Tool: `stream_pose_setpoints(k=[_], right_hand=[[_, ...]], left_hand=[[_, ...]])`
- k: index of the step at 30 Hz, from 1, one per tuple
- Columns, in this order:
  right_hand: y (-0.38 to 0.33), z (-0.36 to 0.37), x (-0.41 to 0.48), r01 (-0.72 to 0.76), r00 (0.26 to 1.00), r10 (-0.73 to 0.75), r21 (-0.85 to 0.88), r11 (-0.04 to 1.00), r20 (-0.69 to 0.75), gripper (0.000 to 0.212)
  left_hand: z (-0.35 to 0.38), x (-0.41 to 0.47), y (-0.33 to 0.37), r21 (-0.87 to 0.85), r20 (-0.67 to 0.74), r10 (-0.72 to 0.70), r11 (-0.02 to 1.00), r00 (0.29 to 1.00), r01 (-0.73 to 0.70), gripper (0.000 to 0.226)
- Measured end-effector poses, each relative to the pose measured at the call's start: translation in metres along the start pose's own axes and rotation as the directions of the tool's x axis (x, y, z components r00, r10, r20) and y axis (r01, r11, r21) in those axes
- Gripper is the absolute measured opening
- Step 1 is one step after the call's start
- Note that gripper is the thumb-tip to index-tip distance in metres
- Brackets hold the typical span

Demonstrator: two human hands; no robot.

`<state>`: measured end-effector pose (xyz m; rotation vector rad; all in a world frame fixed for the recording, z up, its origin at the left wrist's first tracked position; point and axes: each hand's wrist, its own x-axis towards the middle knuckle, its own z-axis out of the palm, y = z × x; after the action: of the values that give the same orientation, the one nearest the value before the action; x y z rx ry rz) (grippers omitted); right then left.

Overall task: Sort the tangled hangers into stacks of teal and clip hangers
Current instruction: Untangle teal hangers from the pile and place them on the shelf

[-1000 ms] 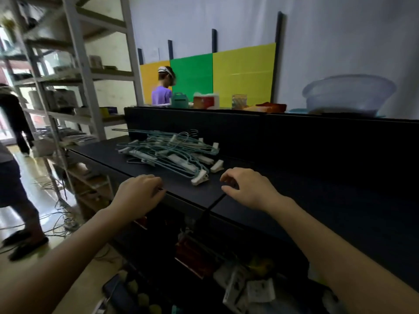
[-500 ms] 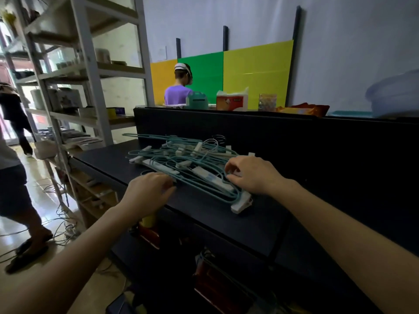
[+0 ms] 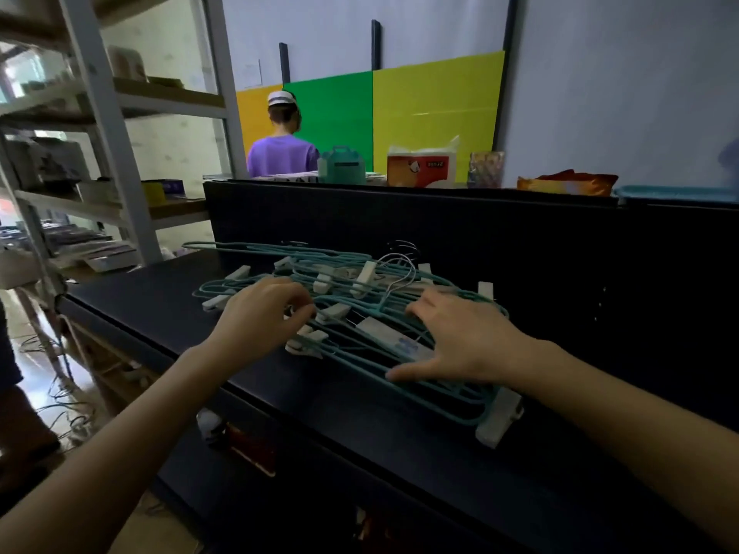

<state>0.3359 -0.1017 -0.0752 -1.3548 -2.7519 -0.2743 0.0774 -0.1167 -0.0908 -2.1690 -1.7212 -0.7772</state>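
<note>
The tangled hangers (image 3: 344, 297) lie under the right hand (image 3: 460, 337), spread wide and pressing down, probably to steady them, while the left hand (image 3: 260, 313) curls at their edge, its grip on anything not discernible.

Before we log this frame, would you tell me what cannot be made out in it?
Head view: hanger count in the tangled pile; wires overlap; left hand and right hand cover part.
Head view: whether the left hand pinches a hanger; its own back hides the grip.
Head view: white label print; too small, blurred.
</note>
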Motion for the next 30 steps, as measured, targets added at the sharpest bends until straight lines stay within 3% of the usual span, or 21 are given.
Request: stream_pose_setpoints(k=[5,10,16,19,24,30], right_hand=[[-0.024,0.011,-0.006,-0.095,0.995,0.092,-0.074,0.993,-0.037,0.113],[-0.043,0.016,-0.012,-0.195,0.977,0.176,-0.167,0.967,-0.118,0.093],[-0.046,0.003,-0.012,-0.268,0.949,0.258,-0.033,0.963,-0.180,0.090],[-0.042,-0.019,-0.022,-0.293,0.928,0.315,0.132,0.947,-0.201,0.089],[-0.028,-0.043,-0.059,-0.382,0.875,0.421,0.193,0.904,-0.238,0.088],[-0.019,-0.043,-0.119,-0.525,0.736,0.619,0.347,0.778,-0.275,0.089]], left_hand=[[0.007,0.015,-0.022,-0.064,-0.053,0.080,0.995,0.995,-0.083,0.015],[0.010,0.024,-0.038,-0.199,0.064,0.144,0.971,0.987,-0.129,0.023],[0.017,0.029,-0.054,-0.317,0.150,0.196,0.938,0.969,-0.141,0.038],[0.020,0.027,-0.056,-0.378,0.126,0.209,0.914,0.970,-0.148,0.055],[0.022,0.021,-0.058,-0.479,0.125,0.242,0.864,0.962,-0.155,0.068],[0.024,0.022,-0.048,-0.281,0.260,0.366,0.914,0.894,-0.293,0.097]])
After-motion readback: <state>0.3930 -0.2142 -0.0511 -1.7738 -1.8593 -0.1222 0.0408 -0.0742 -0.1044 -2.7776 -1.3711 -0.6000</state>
